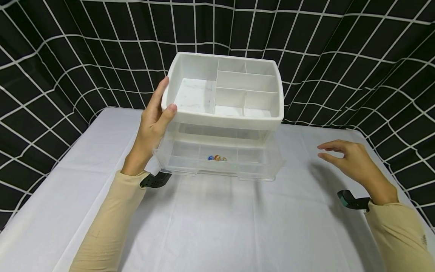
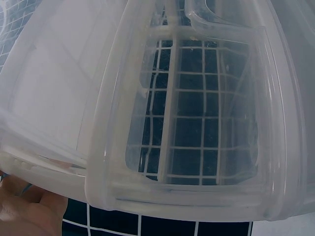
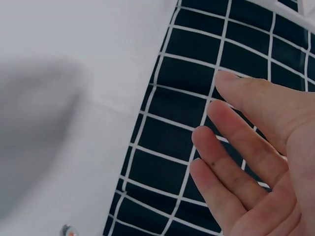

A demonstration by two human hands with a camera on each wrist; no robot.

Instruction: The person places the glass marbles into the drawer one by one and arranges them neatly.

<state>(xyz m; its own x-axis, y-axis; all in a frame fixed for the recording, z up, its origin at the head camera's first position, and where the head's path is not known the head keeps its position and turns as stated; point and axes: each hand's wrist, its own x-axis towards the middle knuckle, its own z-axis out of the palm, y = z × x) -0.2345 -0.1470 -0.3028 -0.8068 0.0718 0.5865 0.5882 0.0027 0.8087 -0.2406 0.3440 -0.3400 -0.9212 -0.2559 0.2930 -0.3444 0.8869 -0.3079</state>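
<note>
A white storage box (image 1: pixel 224 121) with an open divided top stands over the cloth at the middle of the head view. My left hand (image 1: pixel 153 124) grips its upper left corner, thumb over the front rim and fingers along the side. Below the top, a clear drawer (image 1: pixel 251 168) is pulled out toward me. Inside it lie a blue marble (image 1: pixel 210 157), an orange one and a paler one, close together. My right hand (image 1: pixel 353 158) hovers off to the right, apart from the box, fingers loosely bent and holding nothing. In the left wrist view, clear plastic (image 2: pixel 275 147) fills most of the picture.
White cloth (image 1: pixel 210 234) covers the table. A black curtain with a white grid (image 1: pixel 340 49) hangs behind and along both sides. Low in the right wrist view, a small round object (image 3: pixel 69 230) with an orange spot shows at the edge.
</note>
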